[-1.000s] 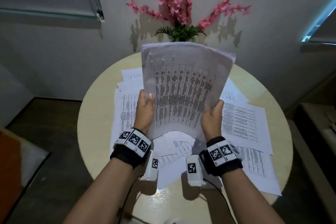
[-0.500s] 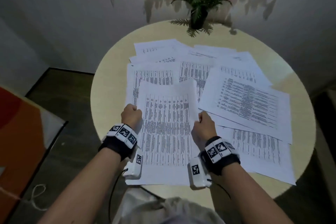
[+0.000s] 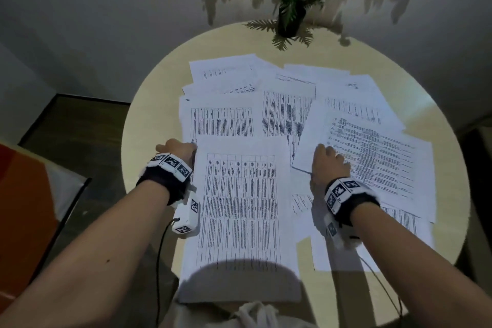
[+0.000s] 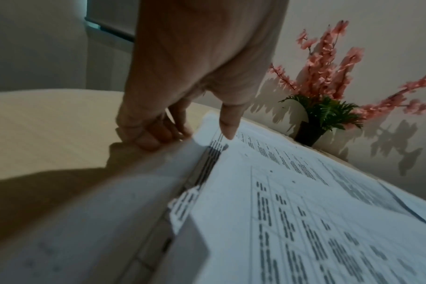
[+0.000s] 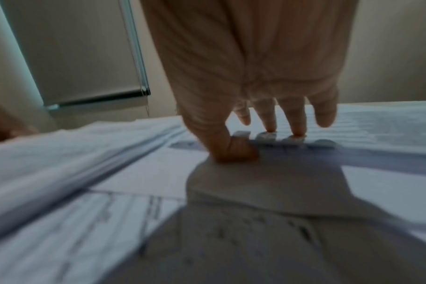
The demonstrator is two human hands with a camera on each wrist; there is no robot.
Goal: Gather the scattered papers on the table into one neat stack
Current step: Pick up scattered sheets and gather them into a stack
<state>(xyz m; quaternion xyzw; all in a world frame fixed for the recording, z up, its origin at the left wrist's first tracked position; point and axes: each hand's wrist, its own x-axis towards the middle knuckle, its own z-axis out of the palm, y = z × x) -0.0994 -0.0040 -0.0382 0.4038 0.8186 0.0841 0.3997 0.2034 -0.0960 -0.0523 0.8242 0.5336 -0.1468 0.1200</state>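
A gathered stack of printed papers (image 3: 239, 208) lies flat at the near middle of the round table (image 3: 149, 120), overhanging its near edge. My left hand (image 3: 177, 148) grips the stack's left edge near the far corner. In the left wrist view its fingers (image 4: 153, 138) curl at the edge and the thumb (image 4: 227, 124) points down over the top sheet. My right hand (image 3: 330, 161) rests on the near-left corner of a loose tilted sheet (image 3: 378, 154) to the right; its fingertips (image 5: 270, 123) and thumb (image 5: 231, 148) touch the paper. Several more sheets (image 3: 221, 120) lie spread and overlapping behind.
A dark vase of pink flowers and green leaves (image 3: 290, 13) stands at the table's far edge against the wall. An orange and white object (image 3: 26, 194) sits on the dark floor to the left. Bare tabletop shows along the left rim and the far right.
The stack was upright in both hands, then came down flat on the table. My right hand has let go of it and moved right onto the loose sheet; the left stays at the stack's edge.
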